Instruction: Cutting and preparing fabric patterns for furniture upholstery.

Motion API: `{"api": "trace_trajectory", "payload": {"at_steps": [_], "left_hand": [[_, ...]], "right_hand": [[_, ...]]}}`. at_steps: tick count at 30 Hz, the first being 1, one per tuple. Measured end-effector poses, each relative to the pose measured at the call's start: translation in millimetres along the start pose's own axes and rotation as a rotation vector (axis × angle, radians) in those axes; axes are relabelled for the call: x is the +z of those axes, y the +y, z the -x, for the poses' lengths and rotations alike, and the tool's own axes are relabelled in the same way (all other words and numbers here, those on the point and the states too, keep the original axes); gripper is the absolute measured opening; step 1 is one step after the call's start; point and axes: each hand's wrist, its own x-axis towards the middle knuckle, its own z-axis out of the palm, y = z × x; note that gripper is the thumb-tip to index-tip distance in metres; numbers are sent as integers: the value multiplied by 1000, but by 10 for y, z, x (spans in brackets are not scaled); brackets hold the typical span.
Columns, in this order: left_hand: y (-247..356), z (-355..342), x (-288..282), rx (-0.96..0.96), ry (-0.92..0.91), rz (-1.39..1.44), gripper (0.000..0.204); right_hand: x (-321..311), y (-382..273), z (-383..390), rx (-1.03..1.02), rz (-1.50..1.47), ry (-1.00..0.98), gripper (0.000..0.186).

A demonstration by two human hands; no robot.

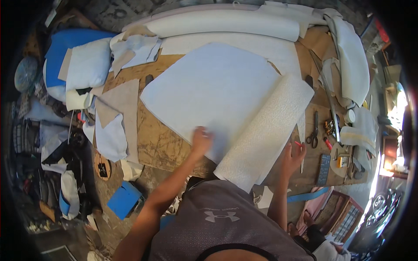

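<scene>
**Scarred wooden table, with a pale sheet and a pebbled roll across it**

Crowded workshop clutter rings the table [156,141] in my head view: offcuts along its left side, a long white roll [226,24] at its far edge, tools on the right. Across its middle lies the pale sheet [204,87], smooth, bluish white and flat, with an angular far edge. Over its right part the textured roll [270,124] slants from upper right down to the near edge, close to the wearer's torso. I see a cream surface, finely pebbled and slightly shiny; I can't tell whether roll and sheet are one piece.

I have the left hand [203,141] at the sheet's near-left edge, fingers loosely curled; whether they pinch anything, I can't tell. Just right of the roll, the right hand [294,158] is half open with bent fingers. A slim red item [298,143] shows at the fingertips, but I can't make out how firmly it is gripped.

For markings, the dark top [187,209] bears a pale logo above small lettering. Near the scissors [315,130], a dark oblong [323,169] has marks too tiny for me to read.
</scene>
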Motion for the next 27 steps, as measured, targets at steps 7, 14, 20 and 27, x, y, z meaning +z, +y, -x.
{"api": "trace_trajectory", "payload": {"at_steps": [7, 14, 20, 27], "left_hand": [[-1140, -507, -536, -597, -68, 387, 28], [-551, -411, -596, -391, -28, 702, 21], [715, -315, -1246, -50, 152, 223, 22], [2024, -98, -2423, 387, 471, -155, 22]], "right_hand": [[293, 217, -193, -277, 223, -119, 70], [503, 67, -13, -431, 211, -291, 74], [495, 207, 85, -369, 236, -337, 80], [341, 519, 45, -217, 489, -392, 89]]}}
